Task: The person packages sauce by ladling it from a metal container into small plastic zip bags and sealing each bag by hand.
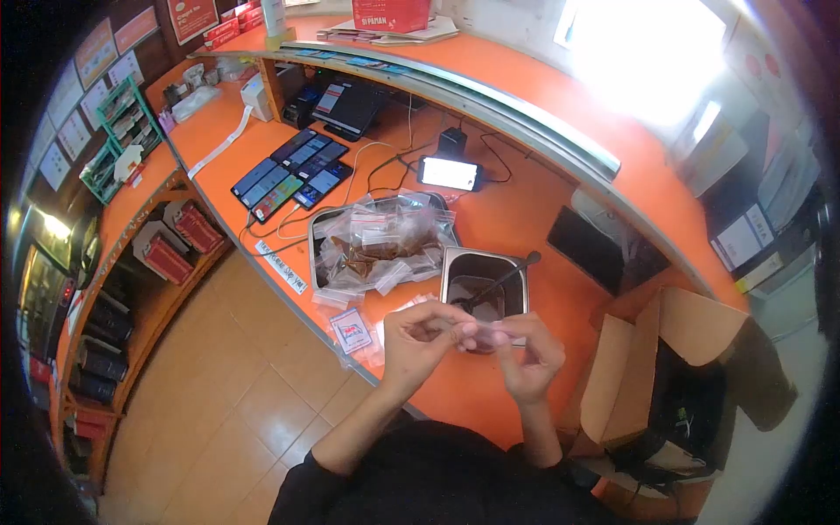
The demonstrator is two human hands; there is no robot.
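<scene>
My left hand (422, 341) and my right hand (530, 357) meet in front of my body, pinching a small clear plastic bag (486, 336) between their fingertips. What the bag contains is too small to make out. Just beyond my hands stands a square metal container (446, 273) with dark contents, and a dark-handled spoon (516, 273) leans out over its rim. To the left, a metal tray (312, 254) is heaped with small zip bags (394, 229), some with brownish contents. A printed packet (351, 332) lies at the counter edge beside my left hand.
Several phones (282, 171) lie on the orange counter (516, 210), with cables around them. One lit phone (450, 173) rests near a black charger (451, 141). A tablet on a stand (343, 107) is behind. At right sits an open cardboard box (632, 376) with dark contents.
</scene>
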